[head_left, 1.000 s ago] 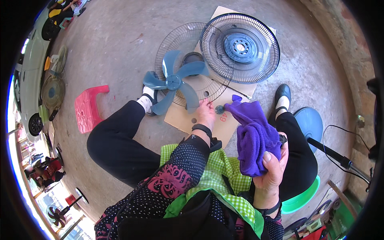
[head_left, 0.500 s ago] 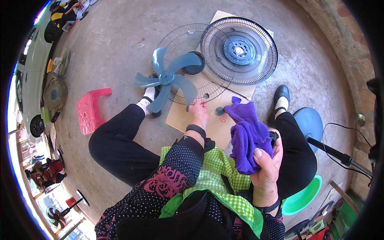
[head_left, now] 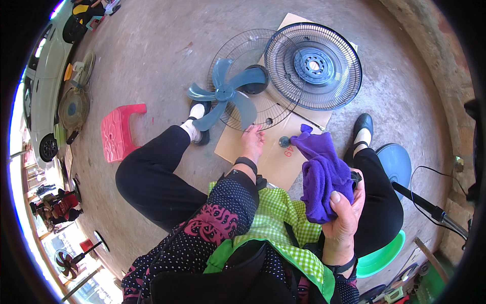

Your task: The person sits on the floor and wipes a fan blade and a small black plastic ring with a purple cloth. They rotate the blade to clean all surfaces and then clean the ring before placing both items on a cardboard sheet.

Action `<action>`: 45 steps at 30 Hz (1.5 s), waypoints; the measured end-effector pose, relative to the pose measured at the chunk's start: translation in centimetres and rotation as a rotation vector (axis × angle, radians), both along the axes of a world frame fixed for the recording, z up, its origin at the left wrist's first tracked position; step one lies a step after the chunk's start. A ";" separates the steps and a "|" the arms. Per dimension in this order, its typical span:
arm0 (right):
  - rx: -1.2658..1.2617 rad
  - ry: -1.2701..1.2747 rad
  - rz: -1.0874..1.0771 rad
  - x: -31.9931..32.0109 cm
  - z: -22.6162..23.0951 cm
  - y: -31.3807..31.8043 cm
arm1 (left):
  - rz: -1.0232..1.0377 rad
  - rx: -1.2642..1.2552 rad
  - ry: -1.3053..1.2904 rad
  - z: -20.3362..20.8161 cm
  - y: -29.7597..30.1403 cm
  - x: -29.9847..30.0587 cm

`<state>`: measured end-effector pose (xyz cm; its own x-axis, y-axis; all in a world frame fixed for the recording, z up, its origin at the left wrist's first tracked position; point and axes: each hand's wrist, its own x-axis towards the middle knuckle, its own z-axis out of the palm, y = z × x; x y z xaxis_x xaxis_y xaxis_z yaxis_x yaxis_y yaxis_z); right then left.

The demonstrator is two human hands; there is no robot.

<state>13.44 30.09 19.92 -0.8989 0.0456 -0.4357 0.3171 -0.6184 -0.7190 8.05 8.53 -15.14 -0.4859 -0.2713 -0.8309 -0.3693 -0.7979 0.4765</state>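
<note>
My left hand (head_left: 252, 146) has its fingers curled at the near rim of a thin wire fan grille (head_left: 238, 40), close to a blade tip. A blue-grey fan blade (head_left: 225, 93) with several vanes lies over that grille, beside a dark round part (head_left: 256, 87). In my right hand (head_left: 344, 215) is a bunched purple cloth (head_left: 324, 177), thumb pressed on its front. A small black part (head_left: 356, 177) shows between cloth and fingers; its kind is unclear. Farther off lies a dark rear fan grille (head_left: 283, 66). A small dark round piece (head_left: 284, 142) sits near the cloth.
Flattened cardboard (head_left: 238, 149) lies under the grilles, between my feet. A pink plastic stool (head_left: 116, 133) stands at left. To the right are a round blue fan base (head_left: 395, 159) with a black pole (head_left: 420, 200) and a green basin (head_left: 385, 261). Other fans (head_left: 74, 109) stand by a car (head_left: 50, 86).
The view has shifted slightly, so the floor things sit farther right. The purple cloth and my right hand have moved a little right. Both hands keep the same hold.
</note>
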 end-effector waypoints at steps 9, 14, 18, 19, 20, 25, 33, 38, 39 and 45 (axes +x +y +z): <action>0.023 -0.056 -0.039 -0.4 -0.1 -0.5 | -0.200 0.170 0.177 2.3 -2.5 0.9; 0.033 -0.091 -0.018 -0.7 0.4 -0.7 | -0.093 0.267 0.211 4.7 -3.1 0.1; 0.043 -0.097 -0.026 -0.7 0.3 -0.8 | -0.043 0.243 0.161 3.5 -4.0 -1.2; 0.055 -0.097 -0.029 -0.7 0.2 -0.8 | -0.050 0.229 0.146 2.8 -4.1 -1.5; 0.067 -0.099 -0.033 -0.8 0.1 -0.8 | -0.052 0.211 0.161 1.9 -4.2 -1.6; 0.078 -0.105 -0.023 -0.7 -0.2 -0.7 | -0.051 0.041 0.137 -1.2 -4.9 -2.0; 0.062 -0.114 -0.022 -0.8 -0.2 -0.9 | 0.053 -0.052 0.182 -1.2 -6.3 -3.3; 0.062 -0.128 -0.008 -0.9 -0.2 -0.7 | 0.039 -0.092 0.131 -1.0 -8.4 -5.8; 0.062 -0.133 -0.006 -0.9 -0.3 -0.6 | 0.052 -0.084 0.127 -0.9 -8.9 -6.3; 0.080 -0.147 -0.029 -1.1 -0.3 -0.7 | 0.062 -0.077 0.115 -1.2 -11.5 -8.5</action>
<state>12.31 29.44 19.59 -0.8236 0.1106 -0.5563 0.4051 -0.5719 -0.7133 -0.46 -2.98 -16.33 -0.5572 -0.3648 -0.7460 -0.2597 -0.7767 0.5738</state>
